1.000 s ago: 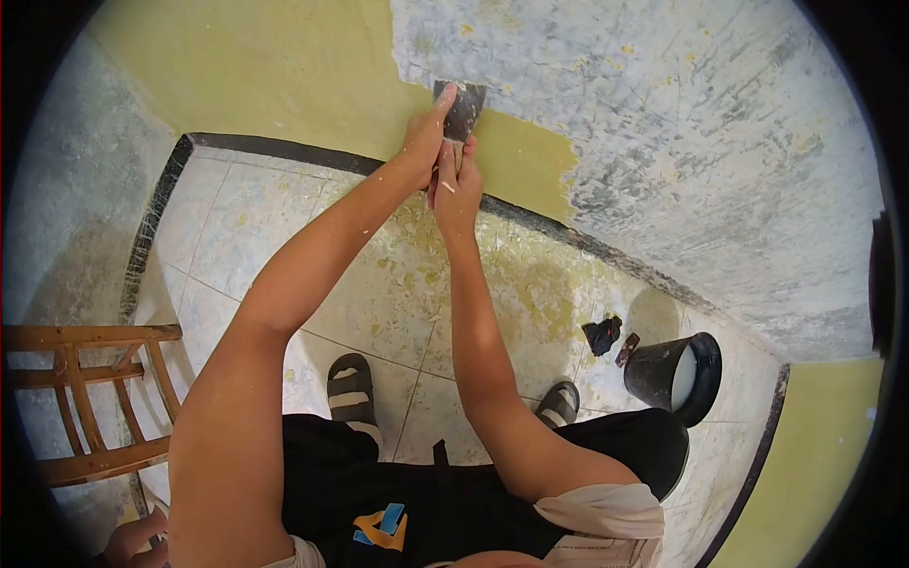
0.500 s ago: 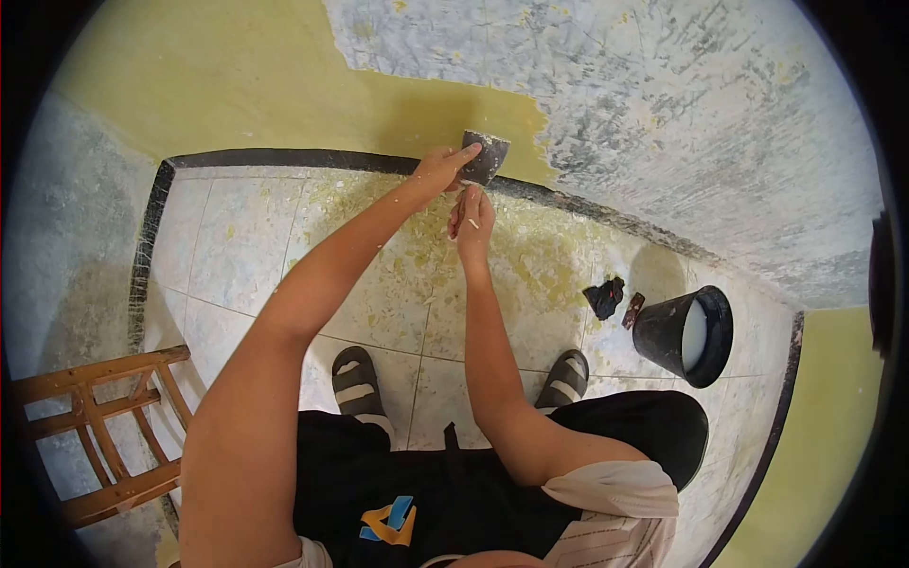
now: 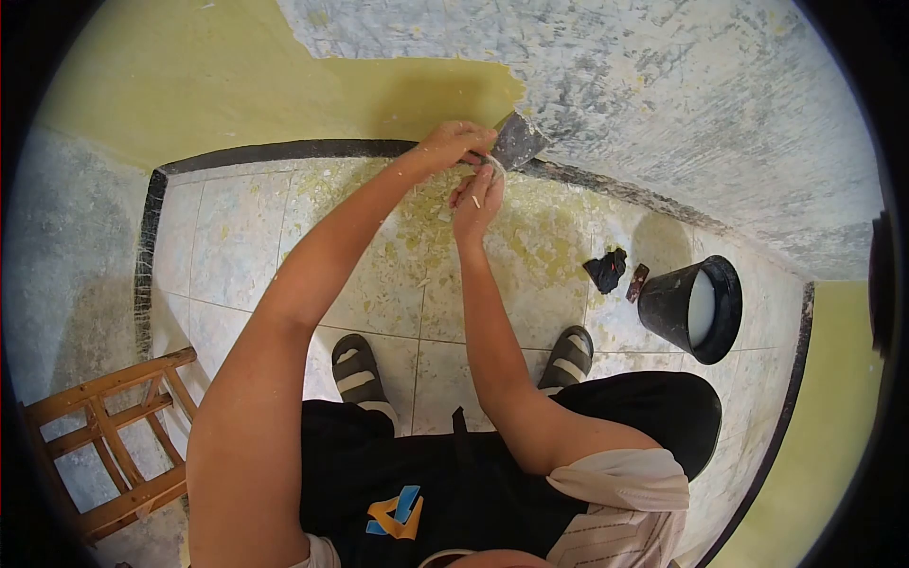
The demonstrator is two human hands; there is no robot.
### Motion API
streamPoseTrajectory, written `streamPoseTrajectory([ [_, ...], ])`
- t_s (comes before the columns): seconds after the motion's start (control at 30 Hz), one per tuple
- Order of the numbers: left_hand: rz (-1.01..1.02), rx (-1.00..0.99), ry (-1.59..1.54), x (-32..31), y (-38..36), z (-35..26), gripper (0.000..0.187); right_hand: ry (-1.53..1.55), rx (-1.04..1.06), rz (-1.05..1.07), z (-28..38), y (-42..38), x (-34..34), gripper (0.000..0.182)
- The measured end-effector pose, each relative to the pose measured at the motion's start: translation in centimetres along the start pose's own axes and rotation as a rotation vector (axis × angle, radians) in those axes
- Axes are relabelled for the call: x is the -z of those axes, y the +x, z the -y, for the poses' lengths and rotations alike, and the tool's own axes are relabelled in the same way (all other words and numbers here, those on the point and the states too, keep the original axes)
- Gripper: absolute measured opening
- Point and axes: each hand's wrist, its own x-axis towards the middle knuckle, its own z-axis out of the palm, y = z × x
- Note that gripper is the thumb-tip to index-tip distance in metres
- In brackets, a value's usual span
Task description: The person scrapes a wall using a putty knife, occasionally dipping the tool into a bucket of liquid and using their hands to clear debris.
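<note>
Your right hand [image 3: 478,201] has its fingers closed around the handle of the scraper [image 3: 522,142]; your left hand [image 3: 456,144] is bunched at the blade's left side, can't tell if gripping. Scraper's tilted right near the far wall [image 3: 407,95], left of the bucket [image 3: 666,309].

Open floor [image 3: 543,232] beyond the right hand [image 3: 478,205], then black scrap [image 3: 606,272], brown piece [image 3: 637,283] and bucket [image 3: 667,304] as obstacles

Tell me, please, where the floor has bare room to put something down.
Mostly bare tiles lie between the black wall strip and left arm, and between the two sandals. Crowded: below the right hand, where paint chips spread, and beside the bucket, with a black bundle.
</note>
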Motion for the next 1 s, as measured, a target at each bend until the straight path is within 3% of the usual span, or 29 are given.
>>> streamPoseTrajectory([
  [0.2, 0.132, 0.217, 0.317, 4.3, -1.2, -1.4, 0.089, 0.015, -0.016, -0.003, -0.7, -0.4, -1.9, 0.027],
  [0.3, 0.185, 0.305, 0.412, 7.0, -2.5, -1.3, 0.092, -0.069, 0.002, -0.027, -0.2, -0.6, -2.9, 0.027],
  [0.53, 0.196, 0.427, 0.42, 15.4, -6.3, 1.2, 0.086, -0.019, -0.017, -0.13, 0.4, -1.3, -6.5, 0.03],
  [0.6, 0.129, 0.6, 0.553, 17.4, -7.5, 2.0, 0.083, -0.008, -0.012, -0.141, 0.5, -1.4, -8.0, 0.029],
  [0.73, 0.076, 0.708, 0.631, 21.1, -11.1, 3.7, 0.077, 0.066, -0.011, -0.226, 0.5, -1.3, -10.7, 0.028],
  [1.0, 0.015, 0.788, 0.621, 25.5, -14.6, 8.3, 0.079, 0.103, -0.043, -0.237, 0.3, -1.9, -12.9, 0.028],
])
